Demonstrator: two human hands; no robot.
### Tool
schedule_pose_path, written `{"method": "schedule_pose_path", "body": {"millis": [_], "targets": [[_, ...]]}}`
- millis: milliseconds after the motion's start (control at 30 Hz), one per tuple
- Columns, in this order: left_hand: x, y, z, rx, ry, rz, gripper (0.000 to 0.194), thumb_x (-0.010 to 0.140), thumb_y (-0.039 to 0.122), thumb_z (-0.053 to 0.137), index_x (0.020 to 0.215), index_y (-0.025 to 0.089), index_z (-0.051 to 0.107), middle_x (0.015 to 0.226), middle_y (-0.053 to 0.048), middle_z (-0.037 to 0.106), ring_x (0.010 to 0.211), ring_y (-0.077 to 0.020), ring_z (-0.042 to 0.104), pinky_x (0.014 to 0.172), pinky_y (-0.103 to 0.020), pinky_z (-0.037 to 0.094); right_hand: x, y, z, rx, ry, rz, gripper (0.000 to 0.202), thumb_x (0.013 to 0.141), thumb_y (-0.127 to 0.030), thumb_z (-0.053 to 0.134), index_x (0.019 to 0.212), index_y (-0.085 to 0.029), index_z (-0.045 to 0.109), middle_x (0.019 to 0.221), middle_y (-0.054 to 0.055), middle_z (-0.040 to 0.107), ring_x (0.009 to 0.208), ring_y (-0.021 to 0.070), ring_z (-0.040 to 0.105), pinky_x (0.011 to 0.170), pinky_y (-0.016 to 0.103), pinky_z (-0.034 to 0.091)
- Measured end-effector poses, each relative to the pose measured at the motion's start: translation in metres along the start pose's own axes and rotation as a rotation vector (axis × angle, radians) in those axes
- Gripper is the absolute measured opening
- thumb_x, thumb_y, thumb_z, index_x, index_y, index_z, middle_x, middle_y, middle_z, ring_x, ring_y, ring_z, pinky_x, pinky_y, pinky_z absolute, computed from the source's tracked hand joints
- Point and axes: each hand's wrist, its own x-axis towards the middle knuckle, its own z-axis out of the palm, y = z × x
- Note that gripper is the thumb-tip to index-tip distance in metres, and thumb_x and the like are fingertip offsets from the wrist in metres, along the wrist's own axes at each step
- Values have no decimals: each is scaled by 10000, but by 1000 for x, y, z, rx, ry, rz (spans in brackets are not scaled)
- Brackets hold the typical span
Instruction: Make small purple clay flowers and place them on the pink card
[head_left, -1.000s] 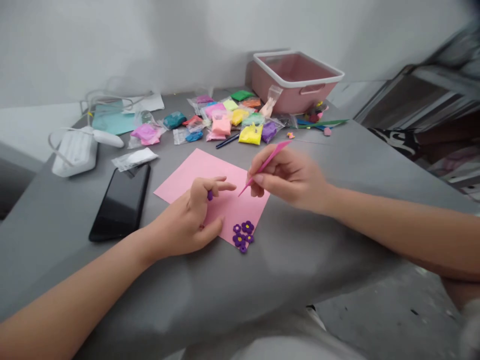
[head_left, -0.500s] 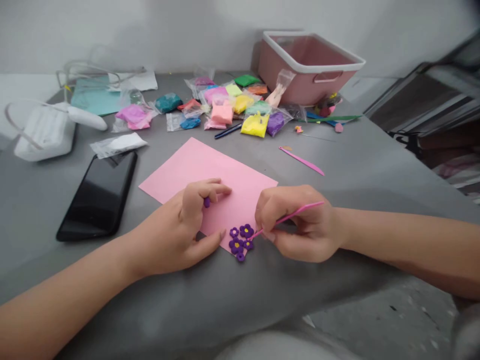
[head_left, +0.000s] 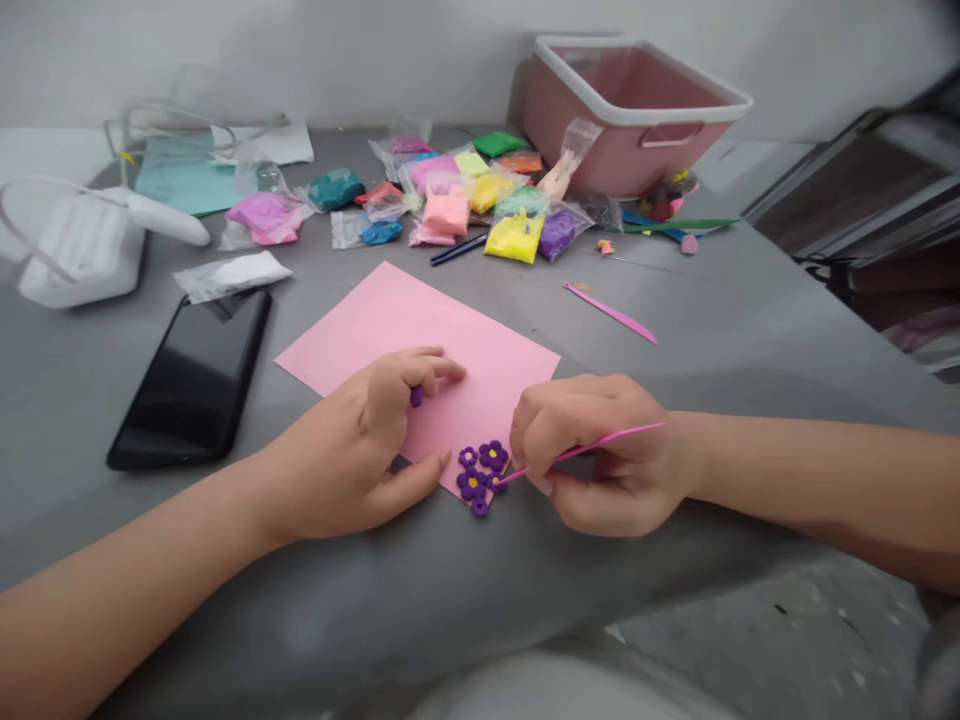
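Observation:
Purple clay flowers [head_left: 472, 484], some with yellow centres, sit at the near corner of the pink paper sheet [head_left: 390, 310]. My right hand [head_left: 592, 455] pinches a thin pink clay modelling tool [head_left: 619, 435], its tip touching the small flower at the right of the cluster. Resting on the paper to the left, my left hand [head_left: 360, 440] has a small lump of purple clay [head_left: 417, 396] tucked in its curled fingers. The left thumb points towards the flowers, and its index finger reaches out over the sheet.
Behind the paper lie several bags of coloured clay [head_left: 448, 210], a dark pen [head_left: 459, 249] and a second pink tool [head_left: 611, 312]. A pink basket [head_left: 600, 150] stands at the back right. On the left are a black phone [head_left: 191, 380] and a white power strip [head_left: 82, 245].
The tool's tip has shifted slightly on the small right flower, and its back end has tilted lower and further right. The left hand keeps its place on the paper. My view has shifted slightly.

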Motion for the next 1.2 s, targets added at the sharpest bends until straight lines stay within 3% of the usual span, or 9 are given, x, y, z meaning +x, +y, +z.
{"method": "schedule_pose_path", "body": {"millis": [367, 733, 1200], "targets": [[-1, -10, 4, 34, 26, 130, 612, 820, 219, 613, 1305, 291, 248, 1377, -157, 514, 1374, -344, 455, 1080, -580, 456, -1, 0, 1, -42, -12, -9, 217, 711, 8, 473, 798, -188, 500, 677, -6, 561, 641, 95, 540, 603, 198, 477], [-2, -10, 4, 39, 32, 134, 590, 833, 224, 605, 1297, 270, 244, 1358, -189, 511, 1364, -361, 457, 1044, -587, 469, -1, -1, 1, -46, 1, 2, 230, 700, 18, 464, 790, -191, 495, 663, -6, 559, 630, 93, 535, 595, 200, 466], [-1, -8, 4, 17, 43, 115, 612, 821, 203, 620, 1308, 288, 259, 1368, -151, 518, 1363, -344, 466, 1043, -552, 483, -1, -2, 0, -48, -19, 17, 226, 711, 18, 465, 795, -190, 494, 672, -3, 567, 640, 93, 545, 599, 203, 473]]}}
